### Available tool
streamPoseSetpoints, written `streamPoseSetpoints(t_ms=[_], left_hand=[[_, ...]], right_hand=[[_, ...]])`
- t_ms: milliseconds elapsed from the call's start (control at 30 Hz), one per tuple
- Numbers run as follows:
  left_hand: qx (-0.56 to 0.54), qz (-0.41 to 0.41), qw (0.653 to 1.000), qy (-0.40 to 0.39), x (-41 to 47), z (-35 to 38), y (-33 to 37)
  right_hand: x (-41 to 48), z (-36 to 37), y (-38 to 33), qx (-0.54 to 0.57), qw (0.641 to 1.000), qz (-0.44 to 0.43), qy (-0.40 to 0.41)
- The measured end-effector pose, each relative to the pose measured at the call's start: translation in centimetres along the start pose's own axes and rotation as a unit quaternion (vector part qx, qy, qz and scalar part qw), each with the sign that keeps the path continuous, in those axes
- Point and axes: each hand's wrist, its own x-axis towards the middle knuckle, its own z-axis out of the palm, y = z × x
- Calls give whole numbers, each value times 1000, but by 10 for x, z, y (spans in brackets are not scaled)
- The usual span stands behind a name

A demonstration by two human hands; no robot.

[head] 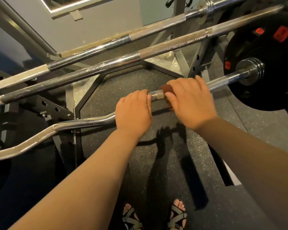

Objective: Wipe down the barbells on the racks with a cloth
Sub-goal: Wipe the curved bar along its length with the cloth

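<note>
The left hand point(133, 112) is holding the EZ curl bar point(83, 122) in a closed grip near its middle. Just beside it, the right hand point(190, 102) is clamping a brown cloth point(167, 90) around the same bar, its grip wrapped over the cloth, on the side toward the black weight plate point(273, 90).

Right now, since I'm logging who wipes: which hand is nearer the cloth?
Right. The right hand grips the cloth round the bar; the left hand holds the bar just beside it.

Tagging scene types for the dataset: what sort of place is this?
Most likely a gym's weight area: chrome straight barbells on a grey steel rack, a black weight plate with red labels, and black speckled rubber flooring.
</note>
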Motion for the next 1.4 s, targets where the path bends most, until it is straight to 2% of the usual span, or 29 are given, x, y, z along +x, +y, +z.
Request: streamPoseSetpoints(t_ms=[100, 200, 267, 400, 500, 600, 700, 767, 833, 933, 1067, 1133, 1267, 1333, 1400], left_hand=[[1, -6, 1000, -1, 1, 0, 0], [-1, -5, 1000, -2, 1, 1, 0], [-1, -7, 1000, -6, 2, 1, 1], [2, -4, 1000, -6, 1, -1, 0], [2, 3, 1000, -1, 1, -1, 1], [11, 2, 1000, -4, 2, -1, 0], [6, 4, 1000, -11, 3, -2, 0], [9, 7, 1000, -12, 3, -4, 0], [13, 7, 1000, -14, 4, -5, 0], [8, 3, 1000, -21, 5, -4, -2], [7, 3, 1000, -17, 7, -3, -2], [8, 0, 1000, -19, 7, -3, -1], [8, 1, 1000, -26, 8, -5, -2], [9, 2, 1000, -29, 8, -6, -2], [7, 6, 1000, -27, 7, -7, -1]], right_hand=[[-6, 2, 5, 29, 996, 73, 30], [-6, 8, -21, 90, 987, 121, 59], [-6, 11, -32, 100, 988, 94, 65], [-5, -3, 1, 87, 996, 5, -3], [-7, -7, 28, 76, 994, 72, 16], [-9, 1, 4, 144, 977, 148, 55], [-8, 5, -28, 193, 975, 91, 59], [-8, 1, -29, 191, 980, 31, 36], [-6, -6, -13, 169, 985, 13, -5], [-10, -10, 15, 156, 986, 48, -16], [-11, -5, -4, 176, 973, 140, 51], [-8, 2, -27, 165, 978, 109, 70], [-5, 0, -22, 142, 989, -20, 20], [-6, -7, 2, 130, 991, -19, 7], [-10, -12, 22, 131, 990, 45, 23]])
